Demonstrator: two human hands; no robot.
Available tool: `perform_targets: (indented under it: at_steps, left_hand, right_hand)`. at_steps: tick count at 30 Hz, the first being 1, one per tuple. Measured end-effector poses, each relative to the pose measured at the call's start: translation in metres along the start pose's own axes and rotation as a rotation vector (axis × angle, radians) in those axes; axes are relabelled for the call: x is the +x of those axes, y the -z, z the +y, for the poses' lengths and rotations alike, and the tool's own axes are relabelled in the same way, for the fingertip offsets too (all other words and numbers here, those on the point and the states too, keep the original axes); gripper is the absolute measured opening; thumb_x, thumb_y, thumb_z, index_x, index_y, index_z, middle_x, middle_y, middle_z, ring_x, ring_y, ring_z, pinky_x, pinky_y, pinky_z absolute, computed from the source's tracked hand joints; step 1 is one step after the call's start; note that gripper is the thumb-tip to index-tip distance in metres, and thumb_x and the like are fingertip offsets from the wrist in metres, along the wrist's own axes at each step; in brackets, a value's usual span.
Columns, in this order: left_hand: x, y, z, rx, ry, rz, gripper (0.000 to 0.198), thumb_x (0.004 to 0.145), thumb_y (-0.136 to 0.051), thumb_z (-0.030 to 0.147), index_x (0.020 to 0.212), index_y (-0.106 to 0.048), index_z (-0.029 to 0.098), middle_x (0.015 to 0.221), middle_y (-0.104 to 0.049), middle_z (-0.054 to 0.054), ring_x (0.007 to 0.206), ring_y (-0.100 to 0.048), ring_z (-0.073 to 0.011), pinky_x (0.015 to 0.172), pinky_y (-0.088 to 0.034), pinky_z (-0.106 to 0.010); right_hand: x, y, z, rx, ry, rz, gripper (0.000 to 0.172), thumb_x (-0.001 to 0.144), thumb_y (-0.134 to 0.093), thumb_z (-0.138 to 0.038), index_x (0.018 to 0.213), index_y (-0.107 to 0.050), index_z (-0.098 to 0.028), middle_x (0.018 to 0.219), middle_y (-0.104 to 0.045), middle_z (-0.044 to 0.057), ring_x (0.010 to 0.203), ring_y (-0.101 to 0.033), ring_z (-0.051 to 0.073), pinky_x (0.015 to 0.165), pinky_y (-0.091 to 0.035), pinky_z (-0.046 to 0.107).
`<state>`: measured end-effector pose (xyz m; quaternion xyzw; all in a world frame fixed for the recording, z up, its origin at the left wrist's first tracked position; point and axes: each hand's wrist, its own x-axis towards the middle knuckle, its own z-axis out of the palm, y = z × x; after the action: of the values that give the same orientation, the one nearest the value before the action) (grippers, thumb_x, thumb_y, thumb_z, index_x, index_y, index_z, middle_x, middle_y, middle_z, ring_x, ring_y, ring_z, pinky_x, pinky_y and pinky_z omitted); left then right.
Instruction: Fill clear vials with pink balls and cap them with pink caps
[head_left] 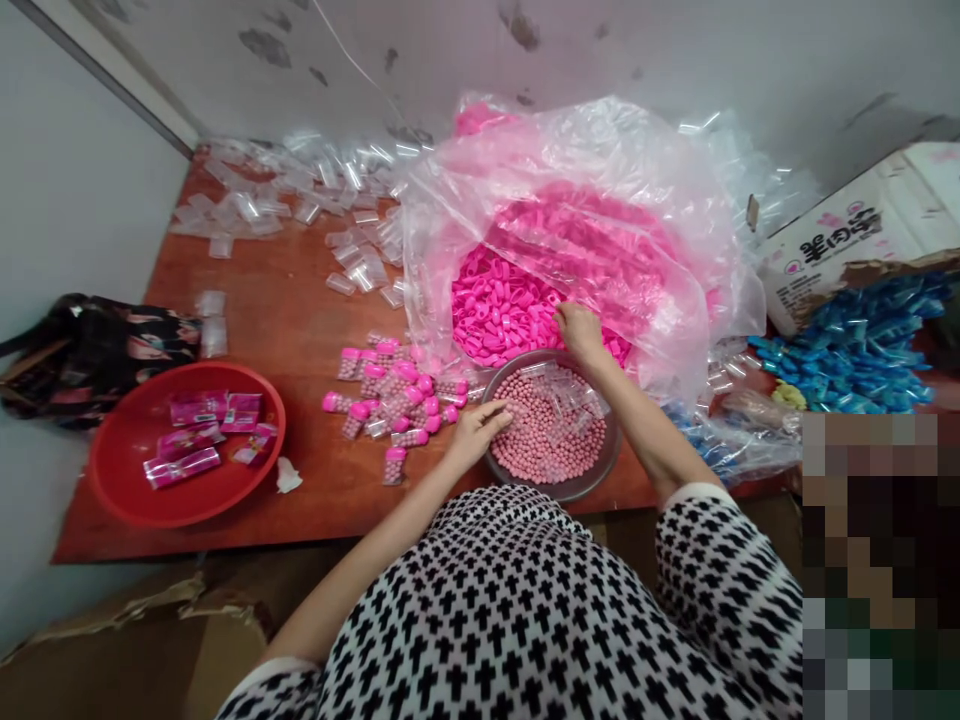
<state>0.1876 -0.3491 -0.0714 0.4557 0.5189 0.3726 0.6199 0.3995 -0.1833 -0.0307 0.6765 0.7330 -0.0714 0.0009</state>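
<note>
My left hand [478,432] is at the left rim of a grey bowl [615,458], its fingers pinched together; what lies between them is too small to make out. Pink round beads [525,445] fill the bowl, with several clear plastic tubes [574,395] lying on top. Just beyond the bowl, my right hand [581,332] reaches to the edge of a heap of pink plastic caps [495,310], fingers curled closed and their tips partly hidden. Left of the bowl lies a pile of bead-filled tubes with pink caps [401,395].
A large clear bag [645,150] wraps the cap heap. Loose clear tubes [364,260] are scattered behind. A red basin [112,470] with pink packets and a dark patterned bag [150,335] sit left. Blue pieces [862,350] and a white carton [840,240] stand right.
</note>
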Motion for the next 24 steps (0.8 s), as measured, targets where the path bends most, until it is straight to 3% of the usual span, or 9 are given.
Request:
perform_targets:
  at_steps: [5,12,15,17,21,24]
  left_hand:
    - [0.000,0.001,0.004,-0.068,0.047,0.020,0.043,0.071,-0.064,0.047,0.102,-0.069,0.017,0.099,-0.072,-0.007,0.084,-0.067,-0.0203,0.078,-0.056,-0.036]
    - [0.010,0.007,0.001,-0.084,0.071,0.084,0.050,0.069,-0.065,0.054,0.103,-0.068,0.018,0.103,-0.071,-0.008,0.092,-0.067,-0.0235,0.081,-0.056,-0.039]
    - [0.015,0.008,0.004,-0.153,0.097,0.069,0.057,0.068,-0.065,0.058,0.108,-0.066,0.017,0.105,-0.070,-0.009,0.088,-0.068,-0.0227,0.075,-0.058,-0.038]
    - [0.017,0.008,0.008,-0.158,0.089,0.073,0.058,0.069,-0.064,0.057,0.109,-0.065,0.016,0.106,-0.070,-0.009,0.087,-0.068,-0.0218,0.076,-0.058,-0.038]
    - [0.019,0.003,0.016,0.012,-0.043,0.124,0.041,0.075,-0.062,0.047,0.104,-0.069,0.017,0.106,-0.070,-0.007,0.098,-0.065,-0.0228,0.090,-0.052,-0.039]
    - [0.015,-0.002,0.023,0.125,-0.133,0.110,0.031,0.079,-0.060,0.035,0.103,-0.070,0.018,0.108,-0.070,-0.007,0.102,-0.064,-0.0229,0.096,-0.047,-0.040]
  right_hand:
    - [0.056,-0.014,-0.003,-0.204,-0.006,-0.077,0.038,0.089,-0.031,-0.010,0.109,-0.063,-0.006,0.106,-0.065,0.023,0.102,-0.059,0.029,0.081,-0.045,0.036]
    - [0.064,-0.007,-0.004,-0.230,0.087,-0.095,0.035,0.089,-0.034,-0.012,0.103,-0.065,-0.006,0.103,-0.066,0.022,0.098,-0.060,0.029,0.080,-0.045,0.037]
    - [0.045,0.003,-0.005,-0.117,0.136,0.023,0.034,0.091,-0.035,-0.020,0.113,-0.060,-0.009,0.111,-0.063,0.018,0.104,-0.057,0.026,0.084,-0.044,0.036]
    - [0.018,0.009,-0.007,0.094,0.206,0.073,0.033,0.091,-0.040,-0.025,0.115,-0.058,-0.011,0.110,-0.064,0.015,0.101,-0.058,0.022,0.085,-0.044,0.033]
    - [-0.053,0.017,-0.019,0.554,0.395,-0.021,0.033,0.089,-0.047,-0.034,0.117,-0.057,-0.018,0.101,-0.067,0.006,0.086,-0.061,0.015,0.079,-0.047,0.028]
    - [-0.099,0.022,-0.029,0.662,0.513,-0.057,0.033,0.090,-0.047,-0.035,0.117,-0.058,-0.020,0.108,-0.066,0.007,0.096,-0.061,0.016,0.087,-0.046,0.030]
